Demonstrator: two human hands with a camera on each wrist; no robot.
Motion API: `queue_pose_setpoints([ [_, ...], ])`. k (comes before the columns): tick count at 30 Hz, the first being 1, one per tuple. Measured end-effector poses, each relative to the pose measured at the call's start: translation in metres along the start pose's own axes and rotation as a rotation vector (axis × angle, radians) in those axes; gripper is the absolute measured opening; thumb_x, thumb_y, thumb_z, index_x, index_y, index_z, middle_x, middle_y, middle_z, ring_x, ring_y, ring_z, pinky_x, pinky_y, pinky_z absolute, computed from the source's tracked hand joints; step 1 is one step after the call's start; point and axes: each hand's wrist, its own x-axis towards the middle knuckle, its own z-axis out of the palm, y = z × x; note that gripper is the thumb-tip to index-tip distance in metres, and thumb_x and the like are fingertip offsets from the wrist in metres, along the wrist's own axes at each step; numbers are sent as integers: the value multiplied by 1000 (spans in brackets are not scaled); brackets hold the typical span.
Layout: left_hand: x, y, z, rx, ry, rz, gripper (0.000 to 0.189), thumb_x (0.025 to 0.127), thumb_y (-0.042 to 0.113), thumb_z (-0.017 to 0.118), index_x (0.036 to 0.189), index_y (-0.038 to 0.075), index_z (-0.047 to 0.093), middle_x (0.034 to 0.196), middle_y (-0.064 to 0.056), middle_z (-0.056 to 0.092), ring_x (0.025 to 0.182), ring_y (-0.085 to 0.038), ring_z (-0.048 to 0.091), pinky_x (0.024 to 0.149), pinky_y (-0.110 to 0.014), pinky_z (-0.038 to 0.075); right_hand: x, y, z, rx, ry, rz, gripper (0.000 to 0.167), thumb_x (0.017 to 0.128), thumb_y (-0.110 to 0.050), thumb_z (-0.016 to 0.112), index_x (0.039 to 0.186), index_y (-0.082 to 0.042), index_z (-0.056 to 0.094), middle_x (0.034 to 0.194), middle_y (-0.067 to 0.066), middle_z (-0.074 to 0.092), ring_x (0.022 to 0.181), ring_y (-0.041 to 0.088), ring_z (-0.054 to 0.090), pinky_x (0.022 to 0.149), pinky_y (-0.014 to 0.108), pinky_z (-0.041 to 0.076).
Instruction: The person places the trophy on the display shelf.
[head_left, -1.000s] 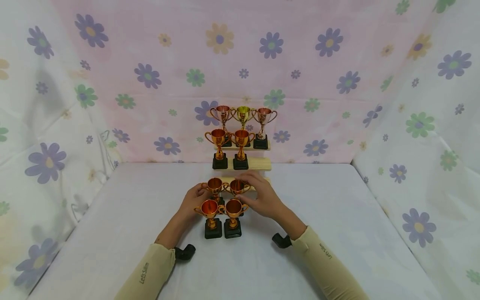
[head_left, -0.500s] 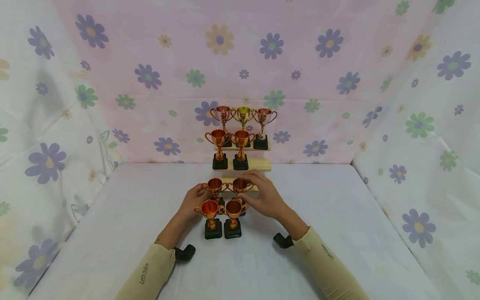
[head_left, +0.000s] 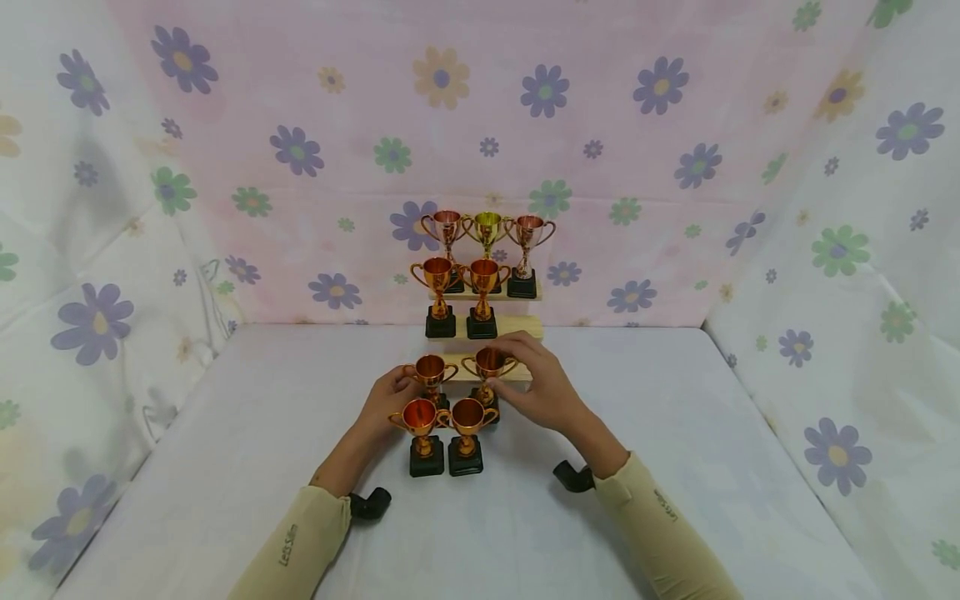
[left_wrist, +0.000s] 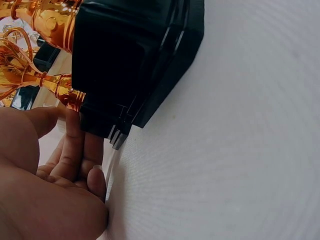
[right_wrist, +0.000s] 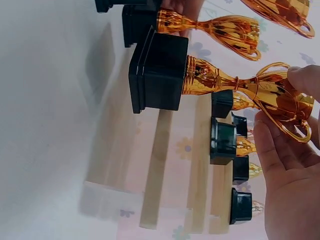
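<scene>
In my right hand (head_left: 540, 387) is a copper-gold trophy cup (right_wrist: 285, 95), pinched by its bowl between thumb and fingers. Its black base (right_wrist: 159, 70) shows below the stem; whether it touches the surface is unclear. My left hand (head_left: 386, 404) holds a second such trophy (head_left: 431, 373) low on its stem, just above the black base, with its fingers (left_wrist: 73, 142) partly hidden behind that base. Nearer to me, two matching trophies, a left one (head_left: 419, 419) and a right one (head_left: 467, 419), stand upright side by side on the white table.
Behind the hands rises a stepped wooden rack (head_left: 517, 327). Two copper-gold trophies (head_left: 437, 279) stand on its middle step, left and centre. On the top step are a yellow-gold trophy (head_left: 487, 225) and two rosy ones (head_left: 529, 233). Flowered cloth (head_left: 480, 100) hangs around the table.
My right hand has moved to the right with its trophy, widening the gap to the trophy at my left hand. The left hand and the other trophies have stayed in place.
</scene>
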Motion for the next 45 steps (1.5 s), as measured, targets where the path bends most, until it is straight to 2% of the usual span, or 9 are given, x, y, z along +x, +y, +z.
queue_pose_setpoints([
  [12,-1,0,0,-80,-11,-6,23,110,16,55,125,0,57,117,-16,75,96,-14,68,79,-20,55,2,-6,-13,11,32,-51,52,97,-17,80,145,-11,62,138,4,63,123,21,62,101,42,55],
  [22,0,1,0,-68,-15,-6,25,110,19,55,126,0,58,118,-17,75,95,-15,69,79,-22,55,6,-1,-27,23,108,-85,51,95,-9,79,144,-10,63,136,7,64,118,22,64,96,44,56],
  [28,0,-1,1,-46,-6,-17,26,109,21,57,126,1,60,121,-18,75,97,-17,68,81,-22,54,10,0,-35,4,124,-108,52,94,-7,79,144,-9,62,136,8,64,119,23,63,96,43,56],
  [35,0,-4,1,-17,-3,2,27,109,22,57,126,1,61,124,-20,74,105,-23,69,86,-24,55,20,-6,-52,-68,105,-114,50,94,-9,78,142,-5,62,134,10,64,119,24,63,95,45,56],
  [39,-1,-1,1,5,7,-3,29,109,22,57,128,0,61,126,-20,73,108,-24,69,90,-27,55,26,-7,-64,-100,90,-108,49,95,-11,78,141,-4,62,134,11,65,118,25,63,94,48,56],
  [45,-5,7,1,-24,-6,-18,28,109,18,56,129,-2,59,123,-20,74,100,-18,69,84,-23,54,36,-3,-77,-132,61,-88,49,95,-10,79,140,-2,62,134,11,64,116,25,63,95,49,57],
])
